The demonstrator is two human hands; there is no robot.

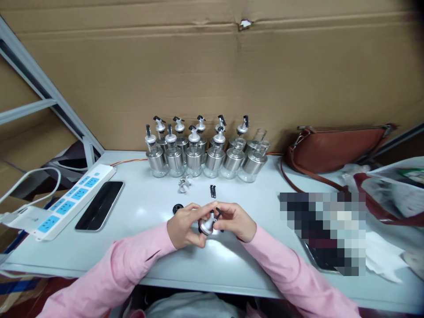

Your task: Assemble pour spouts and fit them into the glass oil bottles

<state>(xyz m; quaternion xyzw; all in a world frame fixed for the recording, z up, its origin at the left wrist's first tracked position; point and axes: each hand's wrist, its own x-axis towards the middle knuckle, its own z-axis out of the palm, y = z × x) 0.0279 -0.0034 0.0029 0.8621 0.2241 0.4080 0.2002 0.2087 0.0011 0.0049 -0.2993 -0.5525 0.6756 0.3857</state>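
My left hand (186, 225) is closed around a silver bottle pourer (206, 227), tilted above the table. Pinched in my right hand (239, 221) is a small black lever (218, 213), held at the pourer's upper end; whether it is attached there, I cannot tell. Beyond my hands lie loose black levers (213, 191) and a small pile of silver pourer parts (184, 183). A round black piece (177, 208) rests just past my left hand, partly covered by it.
Several glass bottles with metal bands (194, 160) stand in rows at the back, most topped with pourers. On the left are a power strip (77, 198) and a phone (100, 206). A brown bag (338, 148) and a white tissue (384, 256) lie right, near a pixelated patch.
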